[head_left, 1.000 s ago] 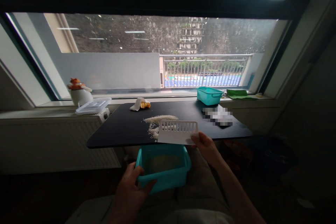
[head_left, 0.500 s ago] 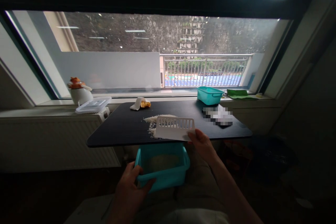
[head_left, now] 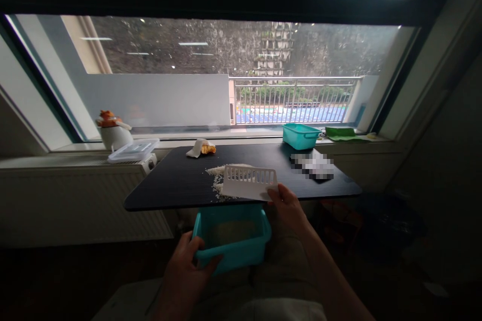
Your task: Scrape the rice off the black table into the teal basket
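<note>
White grains [head_left: 216,172] lie loose on the dark counter [head_left: 165,180], a long ridge toward the far side with a thinner scatter nearer the front edge. Over part of them hangs a white slotted scraper [head_left: 244,189], grains showing through its slots; whether it touches the counter I cannot tell. The right hand [head_left: 289,205] has its fingers clamped on the scraper's right end. Below the counter's near edge, over the lap, is a teal tub [head_left: 237,257] – the left hand [head_left: 188,258] has its fingers closed on the near left corner, thumb along the outer wall. What lies inside is too dim to name. A second teal basket [head_left: 299,138] stands at the far right, and a pale cloth [head_left: 196,149] sits beside a crumpled orange thing [head_left: 209,150] at the far left.
</note>
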A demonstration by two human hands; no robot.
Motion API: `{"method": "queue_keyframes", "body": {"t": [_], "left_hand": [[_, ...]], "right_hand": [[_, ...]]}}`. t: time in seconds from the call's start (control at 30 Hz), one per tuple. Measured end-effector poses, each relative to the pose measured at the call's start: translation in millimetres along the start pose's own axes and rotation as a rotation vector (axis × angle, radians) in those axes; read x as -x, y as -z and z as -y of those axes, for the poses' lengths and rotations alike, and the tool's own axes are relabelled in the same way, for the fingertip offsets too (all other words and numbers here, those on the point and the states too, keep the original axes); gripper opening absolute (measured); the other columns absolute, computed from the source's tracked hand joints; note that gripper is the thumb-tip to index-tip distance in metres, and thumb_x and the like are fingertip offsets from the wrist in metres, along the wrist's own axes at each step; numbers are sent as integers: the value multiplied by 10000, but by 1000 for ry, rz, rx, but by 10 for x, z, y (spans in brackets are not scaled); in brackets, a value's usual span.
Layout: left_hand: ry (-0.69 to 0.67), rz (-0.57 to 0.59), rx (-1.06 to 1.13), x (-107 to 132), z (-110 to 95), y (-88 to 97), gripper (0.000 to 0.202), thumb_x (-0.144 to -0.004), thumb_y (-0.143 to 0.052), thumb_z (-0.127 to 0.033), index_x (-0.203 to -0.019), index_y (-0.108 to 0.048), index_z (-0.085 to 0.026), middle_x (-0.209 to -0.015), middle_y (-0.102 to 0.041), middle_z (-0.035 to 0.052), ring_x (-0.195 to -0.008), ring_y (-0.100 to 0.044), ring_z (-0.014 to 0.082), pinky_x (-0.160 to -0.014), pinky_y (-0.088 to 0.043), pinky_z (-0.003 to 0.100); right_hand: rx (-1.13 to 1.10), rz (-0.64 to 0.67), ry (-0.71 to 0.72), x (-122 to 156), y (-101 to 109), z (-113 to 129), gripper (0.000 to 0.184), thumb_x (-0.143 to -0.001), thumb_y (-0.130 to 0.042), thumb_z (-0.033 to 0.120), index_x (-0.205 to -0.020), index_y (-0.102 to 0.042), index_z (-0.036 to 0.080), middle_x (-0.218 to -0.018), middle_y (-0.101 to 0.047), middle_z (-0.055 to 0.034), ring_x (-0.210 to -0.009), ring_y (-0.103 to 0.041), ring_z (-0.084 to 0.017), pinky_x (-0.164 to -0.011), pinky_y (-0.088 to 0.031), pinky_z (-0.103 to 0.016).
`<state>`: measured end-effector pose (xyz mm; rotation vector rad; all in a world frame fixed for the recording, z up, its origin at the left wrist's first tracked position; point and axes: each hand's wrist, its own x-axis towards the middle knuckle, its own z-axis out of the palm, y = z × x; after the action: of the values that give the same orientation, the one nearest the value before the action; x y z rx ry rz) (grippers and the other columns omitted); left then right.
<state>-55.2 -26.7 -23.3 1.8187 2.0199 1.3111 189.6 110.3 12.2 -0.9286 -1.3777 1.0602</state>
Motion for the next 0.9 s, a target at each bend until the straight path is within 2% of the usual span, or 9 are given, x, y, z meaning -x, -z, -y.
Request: {"method": "queue_keyframes", "body": {"t": [0.27, 0.47, 0.6, 0.8, 0.9], "left_hand": [[0, 4, -23, 13, 14, 2, 283, -654, -745, -434, -649, -559, -221, -853, -566, -4, -640, -586, 148, -578, -507, 255], [21, 15, 8, 13, 4, 9, 264, -656, -748, -412, -659, -565, -222, -867, -572, -4, -656, -594, 150, -565, -501, 251], [25, 6, 6, 8, 6, 9, 253, -647, -747, -401, -657, -568, -223, -866, -584, -3, -711, -614, 171, -616, -519, 273], [61, 47, -6, 17, 10, 15, 230, -667, -736, -359, -667, -556, -215, -914, -601, 13, -741, -637, 178, -639, -528, 278], [43, 38, -13, 18, 32, 15, 239, -685, -730, -378, -669, -557, -214, -912, -598, 12, -744, -635, 178, -643, -527, 274]], "right_hand": [[-38, 56, -15, 33, -16, 2, 492, -731, -715, 628, -1011, -731, 224, -943, -769, -55, -841, -705, -255, -657, -591, -337], [-32, 53, -21, 41, -31, -31, 487, -724, -722, 626, -977, -731, 210, -882, -762, -51, -809, -704, -255, -646, -599, -346], [-27, 53, -11, 18, -39, -10, 501, -713, -718, 641, -979, -734, 217, -891, -765, -51, -807, -701, -253, -636, -594, -340], [-18, 49, 14, -186, -200, 8, 440, -724, -724, 607, -918, -734, 213, -826, -745, -39, -759, -674, -235, -631, -572, -342], [-14, 80, 7, -163, -246, 13, 403, -742, -725, 574, -908, -741, 207, -826, -747, -44, -743, -675, -237, -617, -567, -346]]}}
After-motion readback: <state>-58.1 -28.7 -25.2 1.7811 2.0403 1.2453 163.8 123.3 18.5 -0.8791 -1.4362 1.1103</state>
